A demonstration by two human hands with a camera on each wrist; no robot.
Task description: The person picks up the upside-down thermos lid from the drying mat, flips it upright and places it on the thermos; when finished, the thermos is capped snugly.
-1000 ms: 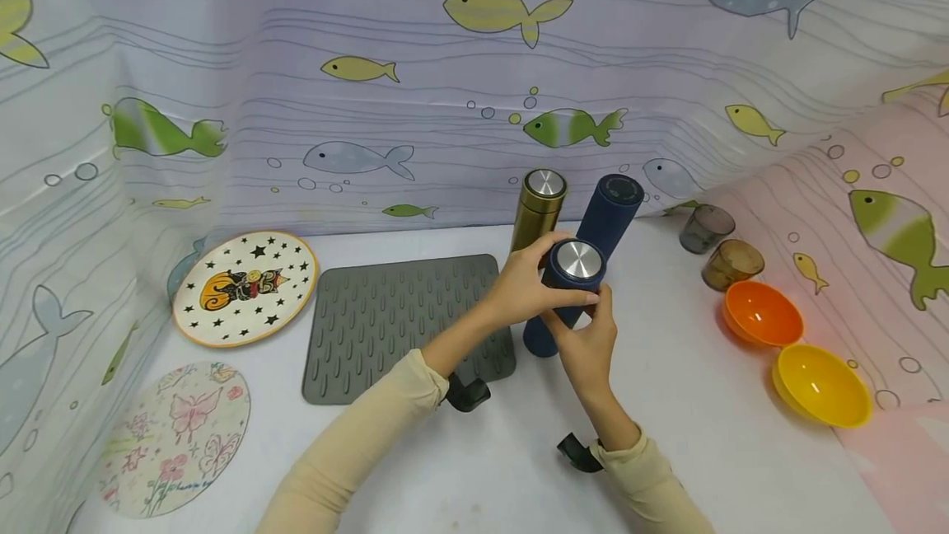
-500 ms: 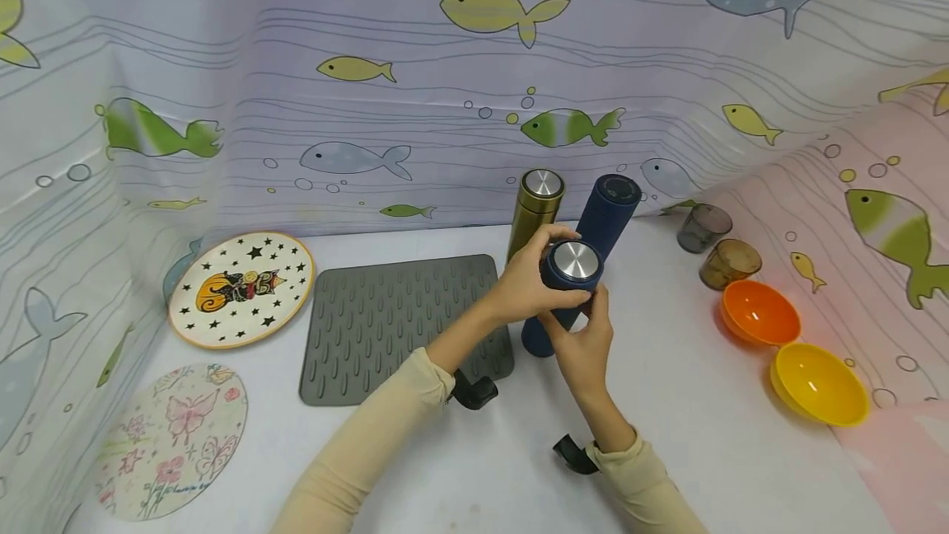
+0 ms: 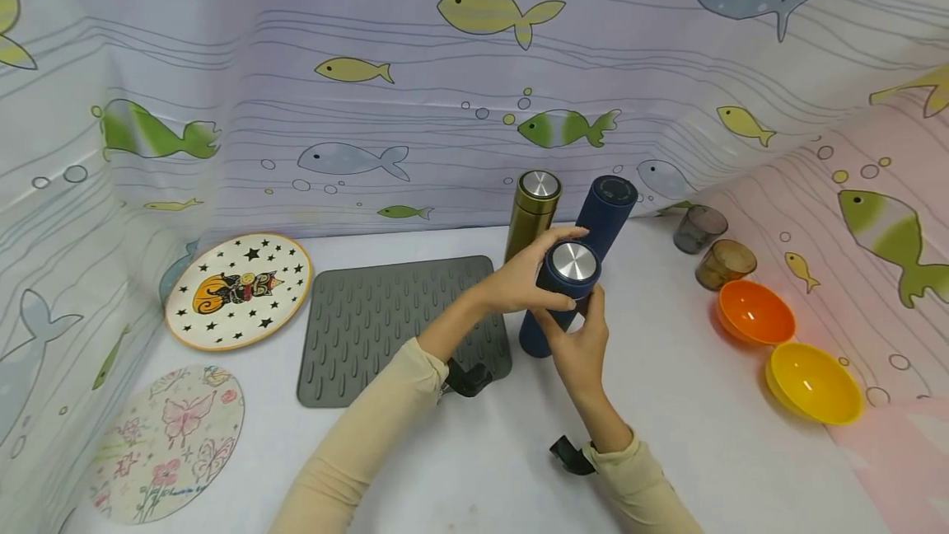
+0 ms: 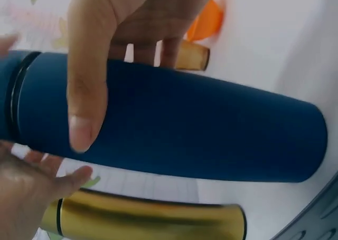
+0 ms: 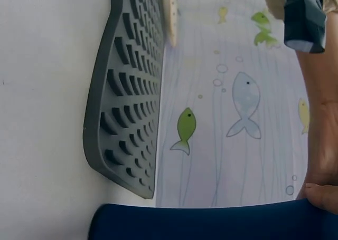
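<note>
A dark blue thermos flask (image 3: 535,338) with a silver-topped lid (image 3: 574,260) is between both hands. My left hand (image 3: 519,278) grips it at the top, fingers and thumb curled round the lid area. Lower down, my right hand (image 3: 584,346) grips the body, its thumb (image 4: 87,103) lying across it in the left wrist view. Whether the base touches the table, I cannot tell. Just behind stand a gold flask (image 3: 530,221) and a second dark blue flask (image 3: 608,208). In the right wrist view only part of the held flask (image 5: 211,224) shows.
A grey ridged mat (image 3: 400,328) lies left of the flasks. Farther left are a star-patterned plate (image 3: 282,303) and a round butterfly mat (image 3: 185,443). On the right stand two tinted cups (image 3: 725,264), an orange bowl (image 3: 756,313) and a yellow bowl (image 3: 814,384).
My left hand has turned slightly round the top of the flask, its thumb tip shifting left. The right hand keeps its grip on the body. The head view has drifted a little.
</note>
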